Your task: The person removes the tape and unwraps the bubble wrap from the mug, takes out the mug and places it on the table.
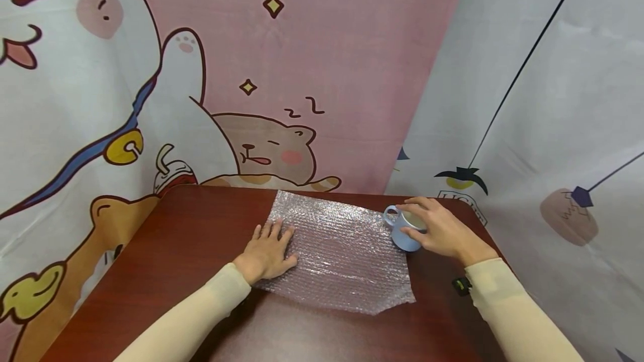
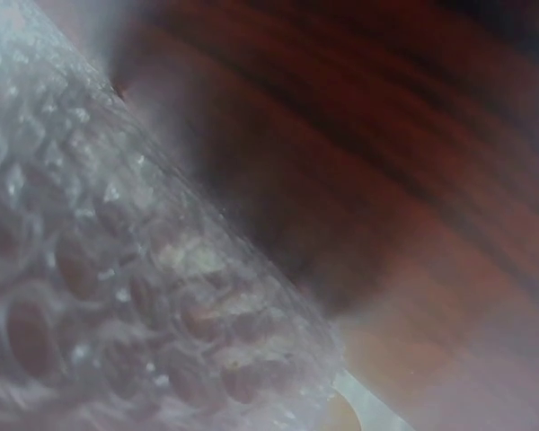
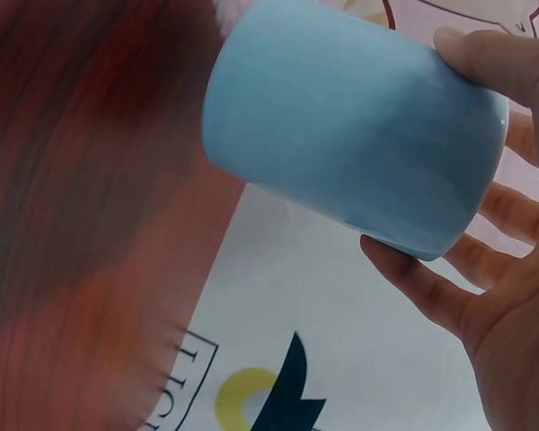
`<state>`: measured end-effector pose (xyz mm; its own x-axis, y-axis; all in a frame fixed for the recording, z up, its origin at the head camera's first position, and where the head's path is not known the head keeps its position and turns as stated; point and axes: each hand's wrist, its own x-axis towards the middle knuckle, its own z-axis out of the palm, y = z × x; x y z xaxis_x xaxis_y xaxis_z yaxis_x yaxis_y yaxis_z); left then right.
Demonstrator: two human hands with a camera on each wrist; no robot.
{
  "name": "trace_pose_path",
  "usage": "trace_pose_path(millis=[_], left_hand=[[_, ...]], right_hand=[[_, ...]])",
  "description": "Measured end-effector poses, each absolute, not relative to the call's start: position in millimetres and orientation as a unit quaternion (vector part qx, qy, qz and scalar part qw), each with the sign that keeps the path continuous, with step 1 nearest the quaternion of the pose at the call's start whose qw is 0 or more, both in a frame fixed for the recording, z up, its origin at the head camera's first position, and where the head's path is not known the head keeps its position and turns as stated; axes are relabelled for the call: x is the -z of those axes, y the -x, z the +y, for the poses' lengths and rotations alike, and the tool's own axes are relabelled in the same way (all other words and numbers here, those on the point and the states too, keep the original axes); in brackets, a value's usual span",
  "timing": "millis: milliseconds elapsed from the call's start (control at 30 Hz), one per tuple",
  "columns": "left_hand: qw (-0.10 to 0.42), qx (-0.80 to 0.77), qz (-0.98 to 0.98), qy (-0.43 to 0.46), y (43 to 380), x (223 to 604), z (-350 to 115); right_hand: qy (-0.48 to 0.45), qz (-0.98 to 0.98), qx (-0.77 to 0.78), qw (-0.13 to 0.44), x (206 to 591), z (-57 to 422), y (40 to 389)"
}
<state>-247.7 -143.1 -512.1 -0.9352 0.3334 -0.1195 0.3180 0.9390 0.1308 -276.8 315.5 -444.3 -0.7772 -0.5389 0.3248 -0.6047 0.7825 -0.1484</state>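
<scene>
A light blue mug (image 1: 405,237) is at the right edge of a sheet of bubble wrap (image 1: 347,256), its handle pointing left toward the back. My right hand (image 1: 440,228) grips the mug from above around its rim. In the right wrist view the thumb and fingers hold the blue mug (image 3: 350,126) near its top. My left hand (image 1: 269,253) rests flat with spread fingers on the left edge of the bubble wrap. Close up in the left wrist view, the wrap (image 2: 81,260) shows its bubbles, with its edge running diagonally over the wood.
The bubble wrap lies flat on a dark red wooden table (image 1: 201,228). A printed cartoon curtain (image 1: 352,71) hangs right behind the table's back edge and along its sides. A small black object (image 1: 460,286) shows beside the right sleeve.
</scene>
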Motion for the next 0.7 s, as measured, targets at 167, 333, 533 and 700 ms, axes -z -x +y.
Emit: trace_pose_path(millis=[167,333,533,700], left_hand=[[0.067,-0.052,0.983,-0.166,248.2,512.0,-142.8],[0.065,-0.050,0.983,-0.166,249.4,513.8,-143.2],[0.068,-0.051,0.983,-0.165,249.2,514.6,-143.2],[0.070,-0.050,0.983,-0.163,249.0,514.3,-143.4]], right_hand=[[-0.291,-0.938,-0.126,0.137,450.2,328.6,279.5],[-0.268,-0.946,-0.129,0.133,457.3,339.5,281.8],[-0.240,-0.952,-0.136,0.130,463.0,349.4,283.0],[-0.225,-0.956,-0.137,0.127,466.3,355.4,283.6]])
